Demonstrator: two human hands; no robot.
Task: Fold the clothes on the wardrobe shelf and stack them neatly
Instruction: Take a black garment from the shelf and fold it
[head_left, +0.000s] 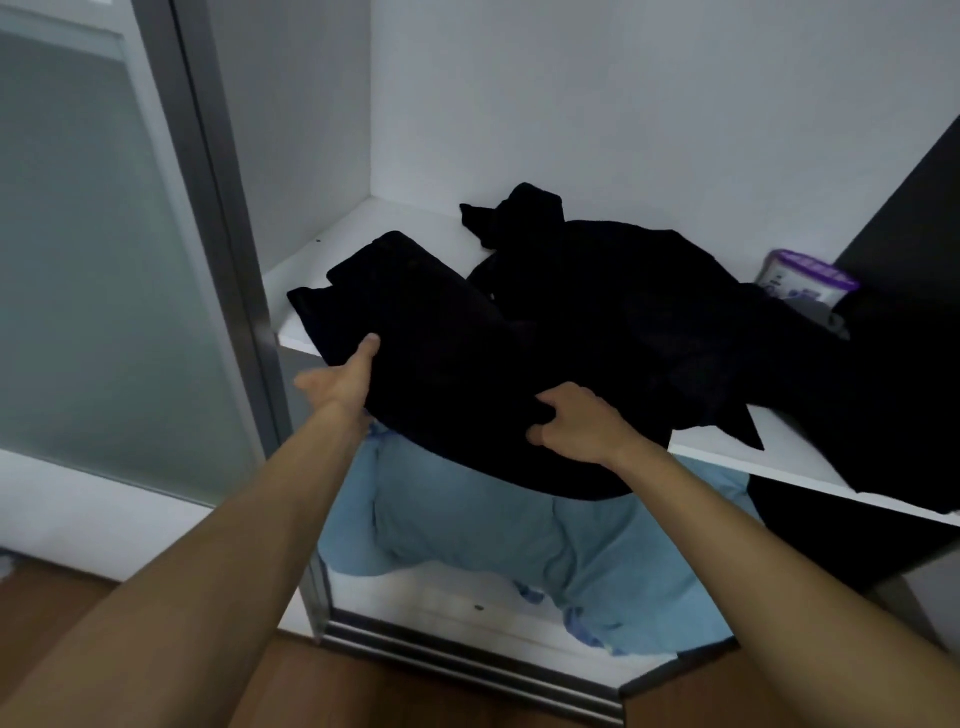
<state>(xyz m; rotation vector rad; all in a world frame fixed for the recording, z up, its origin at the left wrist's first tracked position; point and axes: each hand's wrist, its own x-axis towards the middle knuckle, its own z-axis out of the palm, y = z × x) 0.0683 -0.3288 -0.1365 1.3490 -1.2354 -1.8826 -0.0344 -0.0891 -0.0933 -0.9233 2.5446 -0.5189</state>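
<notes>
1. While both bare arms reach up to the white wardrobe shelf (332, 244), the left hand (340, 382) holds the left edge of a black cloth garment (441, 353). Its thumb lies on top of the fabric, and the other fingers cannot be made out clearly.
2. The right hand (582, 421) grips the same garment's near edge, with the fingers curled round a bunch of the cloth.
3. That garment lies at the front left of the shelf, and its near part sags over the shelf's front edge between the two hands.
4. Behind it and to the right sits a rumpled heap of black clothes (597, 280), touching the held garment — in the dark fabric I cannot tell where one piece ends and the next begins.
5. More black draped cloth (883, 415) hangs over the shelf's front edge at the right.
6. A small white tub with a purple lid (808, 278) stands at the back right of the shelf, just beside the heap.
7. Below the shelf, bunched light blue fabric (493, 535) lies on the wardrobe's lower level.
8. A frosted glass sliding door (78, 260) with a grey metal frame stands to the left — brown wooden floor (415, 691) shows beneath.
</notes>
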